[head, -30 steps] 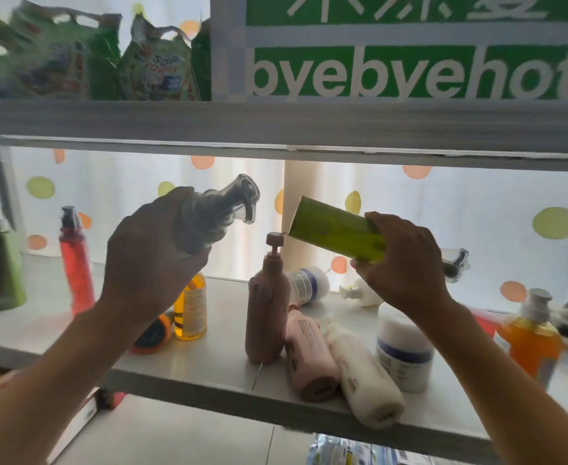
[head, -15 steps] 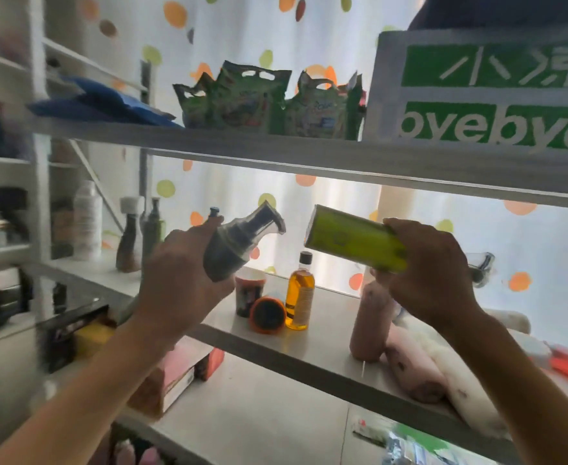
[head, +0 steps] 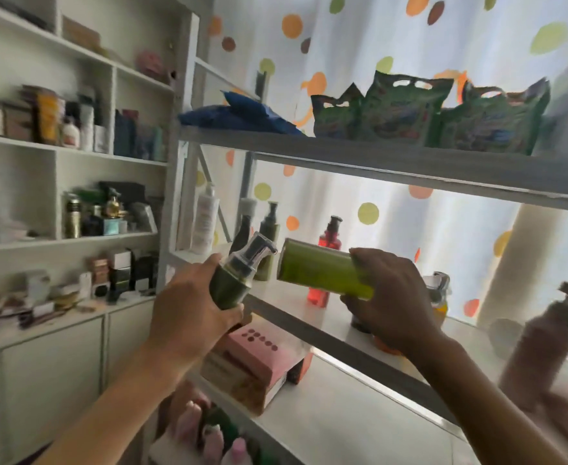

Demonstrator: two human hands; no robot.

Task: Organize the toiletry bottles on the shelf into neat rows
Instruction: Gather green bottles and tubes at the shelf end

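Note:
My left hand (head: 188,300) grips a dark green pump bottle (head: 234,280) with a clear cap, tilted to the right in front of the middle shelf (head: 312,323). My right hand (head: 393,297) holds a light green bottle (head: 319,270) lying sideways, its base pointing left, almost touching the pump head. Behind them on the shelf stand a red pump bottle (head: 327,236), an olive pump bottle (head: 270,226), a dark bottle (head: 244,233) and a white bottle (head: 205,219). A pink pump bottle (head: 544,344) stands blurred at the right. An amber bottle (head: 440,303) peeks out behind my right hand.
The upper shelf (head: 376,159) carries green pouches (head: 406,109) and a blue bag (head: 239,115). A pink box (head: 259,354) lies on the lower shelf. A white cabinet (head: 57,196) full of small cosmetics fills the left. A dotted curtain (head: 443,45) hangs behind.
The view has swung left, so the shelf's left end and the white cabinet now show. Both hands carried their bottles leftward; the two bottles are now closer together.

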